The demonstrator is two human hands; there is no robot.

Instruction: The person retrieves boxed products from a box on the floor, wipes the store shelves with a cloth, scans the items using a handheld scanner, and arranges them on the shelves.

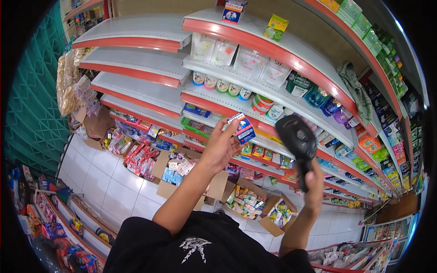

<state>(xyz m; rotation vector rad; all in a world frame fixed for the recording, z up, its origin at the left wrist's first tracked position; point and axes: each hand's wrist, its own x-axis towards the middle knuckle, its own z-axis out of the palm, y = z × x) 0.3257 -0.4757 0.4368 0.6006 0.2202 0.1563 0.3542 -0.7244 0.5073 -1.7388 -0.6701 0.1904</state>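
Your left hand pinches a small box; right hand wraps a scanner; similar box already shelved, cartons still stocked.

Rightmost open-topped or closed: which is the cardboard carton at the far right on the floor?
Open: the cardboard carton has its flaps spread apart, and small colourful packages show inside.

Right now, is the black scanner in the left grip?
No, the right grip holds the black scanner, while the left grip holds a small blue box.
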